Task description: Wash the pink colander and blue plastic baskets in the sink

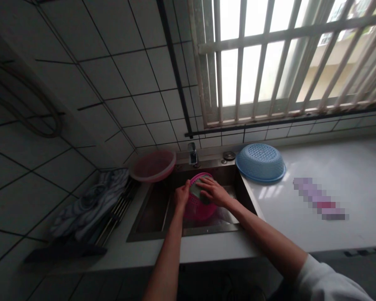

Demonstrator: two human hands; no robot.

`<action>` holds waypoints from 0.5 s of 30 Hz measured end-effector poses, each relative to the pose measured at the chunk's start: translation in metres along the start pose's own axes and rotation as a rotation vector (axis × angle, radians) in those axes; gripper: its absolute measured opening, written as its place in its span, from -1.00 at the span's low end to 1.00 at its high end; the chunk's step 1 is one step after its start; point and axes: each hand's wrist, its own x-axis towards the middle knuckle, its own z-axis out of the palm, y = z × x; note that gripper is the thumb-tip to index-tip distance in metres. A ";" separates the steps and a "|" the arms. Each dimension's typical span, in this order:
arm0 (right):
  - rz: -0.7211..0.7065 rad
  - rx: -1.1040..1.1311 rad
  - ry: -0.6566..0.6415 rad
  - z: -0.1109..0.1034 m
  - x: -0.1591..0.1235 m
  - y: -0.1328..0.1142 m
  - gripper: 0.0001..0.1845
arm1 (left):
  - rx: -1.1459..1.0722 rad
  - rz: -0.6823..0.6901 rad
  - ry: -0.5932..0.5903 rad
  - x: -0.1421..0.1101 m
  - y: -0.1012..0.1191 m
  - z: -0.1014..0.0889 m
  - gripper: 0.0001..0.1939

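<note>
A bright pink plastic colander (201, 211) with small holes is held tilted in the stainless steel sink (150, 211). My left hand (182, 195) is closed on the colander's left rim. Inside it, my right hand (215, 191) lies with fingers spread over a greyish-green cloth (196, 189), pressing it to the inner wall. The cloth is partly covered by those fingers, and its exact kind is hard to make out. The lower part of the colander sits down in the basin, between my forearms.
Behind the sink stands a faucet (192, 154), with a metal drain strainer (229, 156) beside it. A pink basin (153, 166) rests at the back left corner. An upturned blue basket (261, 162) sits on the right counter (288, 225). A patterned cloth (90, 205) lies at left.
</note>
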 end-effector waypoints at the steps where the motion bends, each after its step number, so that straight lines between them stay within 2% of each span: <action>1: 0.081 0.057 0.049 -0.005 -0.001 0.009 -0.47 | -0.055 0.021 0.003 0.001 -0.003 0.001 -0.33; 4: 0.347 0.185 0.145 -0.019 -0.003 0.030 -0.46 | -0.215 0.058 0.015 0.002 -0.007 0.006 -0.26; 6: 0.390 0.175 0.170 -0.022 -0.004 0.030 -0.48 | -0.287 0.082 0.014 0.002 -0.006 0.010 -0.24; 9: 0.199 0.024 0.094 -0.014 -0.003 0.006 -0.51 | -0.363 0.108 -0.017 0.000 -0.001 0.016 -0.24; 12: -0.110 -0.147 -0.133 -0.002 -0.001 -0.028 -0.59 | -0.398 0.136 -0.055 -0.002 0.004 0.019 -0.26; 14: -0.180 -0.179 -0.176 0.001 0.001 -0.037 -0.59 | -0.406 0.148 -0.050 -0.003 0.005 0.019 -0.27; 15: -0.168 -0.175 -0.165 0.000 0.001 -0.036 -0.57 | -0.411 0.147 -0.043 -0.003 0.005 0.019 -0.27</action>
